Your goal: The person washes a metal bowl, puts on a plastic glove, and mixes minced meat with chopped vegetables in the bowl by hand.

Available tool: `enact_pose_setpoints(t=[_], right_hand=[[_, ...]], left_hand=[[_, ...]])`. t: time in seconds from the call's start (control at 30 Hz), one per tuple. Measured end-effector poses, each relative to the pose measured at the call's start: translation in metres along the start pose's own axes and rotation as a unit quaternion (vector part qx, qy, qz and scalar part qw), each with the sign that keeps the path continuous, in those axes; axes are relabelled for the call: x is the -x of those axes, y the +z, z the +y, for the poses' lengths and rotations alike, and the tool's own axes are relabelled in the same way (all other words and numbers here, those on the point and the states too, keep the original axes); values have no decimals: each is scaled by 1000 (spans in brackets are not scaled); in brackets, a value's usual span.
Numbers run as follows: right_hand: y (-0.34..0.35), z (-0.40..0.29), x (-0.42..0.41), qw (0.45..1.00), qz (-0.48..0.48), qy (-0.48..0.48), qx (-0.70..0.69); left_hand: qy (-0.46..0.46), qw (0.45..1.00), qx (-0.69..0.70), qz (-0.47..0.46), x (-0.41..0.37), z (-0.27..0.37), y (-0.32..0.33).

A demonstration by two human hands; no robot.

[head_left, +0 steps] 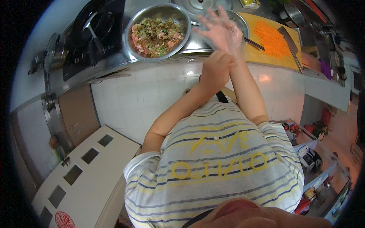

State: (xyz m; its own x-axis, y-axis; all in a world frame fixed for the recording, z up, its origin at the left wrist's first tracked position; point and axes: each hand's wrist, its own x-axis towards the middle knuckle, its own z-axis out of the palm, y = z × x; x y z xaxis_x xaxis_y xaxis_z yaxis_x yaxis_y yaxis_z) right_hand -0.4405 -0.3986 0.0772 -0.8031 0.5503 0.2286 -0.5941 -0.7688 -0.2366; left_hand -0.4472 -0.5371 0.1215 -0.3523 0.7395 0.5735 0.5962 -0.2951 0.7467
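My right hand (223, 32) wears a clear plastic glove, its fingers spread above the counter beside a round metal pan or bowl (245, 27). At that wrist, my bare left hand (218, 67) pinches the cuff of the glove. A steel mixing bowl (188, 31) to the left holds minced meat (156, 37) topped with chopped greens and seasoning. Dark chopsticks (253, 43) reach from the round vessel onto a wooden cutting board (253, 58), where finely chopped orange food (271, 40), perhaps carrot, is spread. A cleaver (288, 42) lies at the board's right side.
A black cooktop (77, 57) with a ladle (92, 32) in a dark pan is at the left. Behind the hands are a metal lid (199, 7) and a yellow packet (250, 3). A metal pot (293, 15) stands back right. A white panel door (99, 159) is at lower left.
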Motion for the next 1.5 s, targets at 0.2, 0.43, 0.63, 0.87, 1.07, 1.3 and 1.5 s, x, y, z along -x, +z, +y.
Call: enact_pose_setpoints(t=[0.2, 0.43, 0.63, 0.87, 1.07, 1.3, 1.5], right_hand=[[15, 1, -2, 945, 199, -15, 259], [26, -4, -16, 861, 233, -24, 452], [-16, -13, -30, 836, 243, -45, 489], [-5, -25, -41, 918, 257, -77, 292], [-48, -54, -45, 870, 1, -40, 492], [-13, -44, -59, 953, 76, -133, 262], [29, -37, -74, 977, 130, -158, 59]], left_hand=[[6, 999, -23, -25, 3, -9, 4], [14, 986, -163, 24, -32, -4, -1], [21, 986, -162, -35, -38, -18, 14], [43, 989, -113, -89, -37, -18, 30], [37, 991, -80, -102, -30, -24, 34], [-34, 995, 21, -93, -26, -43, 27], [-241, 966, 70, -65, -51, -68, -9]])
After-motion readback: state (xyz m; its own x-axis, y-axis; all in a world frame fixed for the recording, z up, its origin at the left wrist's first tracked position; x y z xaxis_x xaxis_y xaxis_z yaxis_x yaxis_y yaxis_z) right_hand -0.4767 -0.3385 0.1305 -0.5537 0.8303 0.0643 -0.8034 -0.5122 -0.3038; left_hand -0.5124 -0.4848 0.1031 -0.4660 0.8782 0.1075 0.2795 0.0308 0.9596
